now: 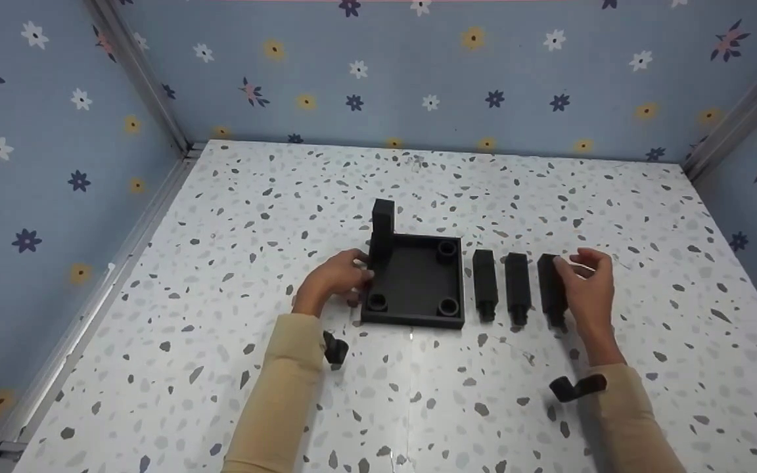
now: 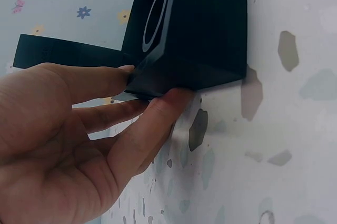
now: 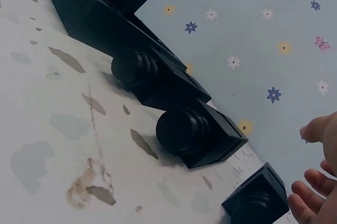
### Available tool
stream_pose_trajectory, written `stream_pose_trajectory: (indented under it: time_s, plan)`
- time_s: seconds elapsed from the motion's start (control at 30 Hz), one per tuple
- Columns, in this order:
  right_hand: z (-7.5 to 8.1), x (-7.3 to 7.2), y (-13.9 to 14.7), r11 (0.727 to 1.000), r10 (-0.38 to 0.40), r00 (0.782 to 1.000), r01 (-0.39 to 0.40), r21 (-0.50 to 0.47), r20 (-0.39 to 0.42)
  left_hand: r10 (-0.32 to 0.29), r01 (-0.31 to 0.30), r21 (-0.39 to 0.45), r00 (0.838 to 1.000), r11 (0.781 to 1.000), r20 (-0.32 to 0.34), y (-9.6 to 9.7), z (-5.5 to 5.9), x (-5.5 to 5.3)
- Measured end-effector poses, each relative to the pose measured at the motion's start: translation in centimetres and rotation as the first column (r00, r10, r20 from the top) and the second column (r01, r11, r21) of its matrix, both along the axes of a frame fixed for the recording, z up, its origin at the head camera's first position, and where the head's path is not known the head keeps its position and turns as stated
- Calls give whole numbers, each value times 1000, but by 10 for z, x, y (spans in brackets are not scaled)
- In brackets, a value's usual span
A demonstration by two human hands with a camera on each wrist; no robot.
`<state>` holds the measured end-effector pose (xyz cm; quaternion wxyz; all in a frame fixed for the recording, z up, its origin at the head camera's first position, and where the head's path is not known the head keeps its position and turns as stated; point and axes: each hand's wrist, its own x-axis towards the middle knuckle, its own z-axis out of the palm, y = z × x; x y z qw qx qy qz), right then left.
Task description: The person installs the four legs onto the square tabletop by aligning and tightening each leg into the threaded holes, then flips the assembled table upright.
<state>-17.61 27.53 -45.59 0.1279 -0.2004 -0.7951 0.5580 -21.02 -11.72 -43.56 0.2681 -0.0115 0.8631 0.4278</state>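
Observation:
A black square tray-like base [image 1: 418,282] lies on the tabletop, round sockets in its corners. One black square post [image 1: 383,226] stands upright at its far left corner. My left hand [image 1: 339,276] pinches the base's left wall; in the left wrist view the thumb is at the rim and the fingers [image 2: 168,103] at the outer side. To the right of the base lie a near black leg [image 1: 485,282], a middle leg [image 1: 518,286] and a far-right leg [image 1: 551,286], round ridged ends toward me. My right hand [image 1: 590,289] is beside the far-right leg, fingers loosely bent, not closed round it.
The speckled white table [image 1: 411,394] runs back to a blue flowered wall [image 1: 431,79]. Metal frame rails [image 1: 142,79] stand at the corners. Dark wrist-camera mounts [image 1: 575,387] stick out from both sleeves.

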Motion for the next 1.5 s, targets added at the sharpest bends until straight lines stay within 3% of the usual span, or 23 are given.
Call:
stream_pose_trajectory:
  time_s: [0.5,1.07,1.5]
  plan:
    - [-13,-1,-3,1000,12,996,-15,26,87,19,-21,41,999,999,37,0,0,0]
    - [-15,-7,-9,990,25,991,-42,133,131,13,-14,44,1000,999,20,-1,-1,-1]
    - [-7,-8,-10,994,-23,990,8,106,139,20,-21,35,999,999,29,-1,-2,-1]
